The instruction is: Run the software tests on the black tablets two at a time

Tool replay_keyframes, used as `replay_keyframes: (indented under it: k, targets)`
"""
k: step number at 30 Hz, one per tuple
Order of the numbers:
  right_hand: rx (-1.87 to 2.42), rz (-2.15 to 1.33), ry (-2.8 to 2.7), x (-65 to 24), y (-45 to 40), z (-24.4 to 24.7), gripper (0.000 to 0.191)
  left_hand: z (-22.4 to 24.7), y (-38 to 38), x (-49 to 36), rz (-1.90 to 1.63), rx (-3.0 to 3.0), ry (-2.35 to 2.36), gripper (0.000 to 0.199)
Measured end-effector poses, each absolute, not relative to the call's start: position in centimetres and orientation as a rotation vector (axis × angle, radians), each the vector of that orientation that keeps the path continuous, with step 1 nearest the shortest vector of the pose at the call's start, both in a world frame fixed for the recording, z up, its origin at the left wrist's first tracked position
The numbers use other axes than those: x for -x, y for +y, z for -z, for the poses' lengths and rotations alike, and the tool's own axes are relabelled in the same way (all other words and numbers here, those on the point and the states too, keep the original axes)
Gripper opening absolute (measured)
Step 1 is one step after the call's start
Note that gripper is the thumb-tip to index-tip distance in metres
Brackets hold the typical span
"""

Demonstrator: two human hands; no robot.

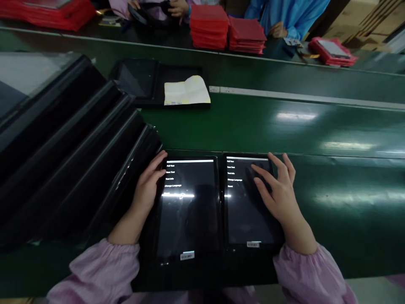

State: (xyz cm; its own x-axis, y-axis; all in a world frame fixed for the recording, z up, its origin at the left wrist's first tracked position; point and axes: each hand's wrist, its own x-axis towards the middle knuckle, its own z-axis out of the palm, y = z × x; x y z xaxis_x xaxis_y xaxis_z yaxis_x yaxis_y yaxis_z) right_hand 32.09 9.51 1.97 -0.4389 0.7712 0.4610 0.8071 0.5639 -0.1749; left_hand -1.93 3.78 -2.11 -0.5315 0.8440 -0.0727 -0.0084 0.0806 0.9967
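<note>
Two black tablets lie side by side in front of me, their lit screens showing a white text menu. Along the side of the left tablet (193, 223) rests my left hand (149, 181), its fingertips at the upper left edge and its fingers apart. My right hand (280, 190) is spread over the upper right part of the right tablet (243, 215). Its thumb and index finger hover at or touch the screen, which I cannot tell apart, while the other fingers reach past the right edge. Each tablet has a small white label at its bottom edge.
At left, a slanting row of black trays (72, 147) rises close to my left hand. Beyond the tablets, a black tray (180, 71) bears a dark tablet and a white paper (186, 90). Red packets (209, 27) stand across the green bench (284, 131), near two co-workers' hands.
</note>
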Motion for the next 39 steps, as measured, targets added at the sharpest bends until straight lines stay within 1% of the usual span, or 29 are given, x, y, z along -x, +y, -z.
replay_keyframes:
  k: [5,9,17,21,29,31,36,39]
  targets:
    - [1.24,0.089,-2.26,-32.1,9.6,-2.0,0.035,1.7,4.0,2.0,-1.533,-0.822,1.666,0.04]
    - [1.224,0.084,-2.165,-32.3,9.5,-2.7,0.031,1.6,4.1,2.0,-1.489,-0.849,1.704,0.039]
    - [1.14,0.061,-2.137,-32.5,9.1,-3.9,0.032,1.9,4.1,2.1,-1.504,-0.773,1.671,0.045]
    - [1.053,-0.024,-2.2,-32.5,9.1,-3.8,0.029,1.5,4.1,1.8,-1.537,-0.725,1.658,0.042]
    - [1.044,-0.148,-2.292,-32.4,9.1,-3.2,0.03,1.8,3.8,1.9,-1.566,-0.672,1.589,0.047]
    - [1.049,-0.165,-2.303,-32.5,9.2,-3.0,0.031,1.8,3.5,2.1,-1.552,-0.684,1.556,0.051]
    - [1.108,-0.186,-2.177,-32.5,9.5,-3.0,0.032,1.8,2.5,2.5,-1.437,-0.69,1.441,0.079]
    - [1.213,-0.181,-2.038,-32.5,9.5,-3.4,0.032,2.2,2.3,2.4,-1.396,-0.738,1.459,0.089]
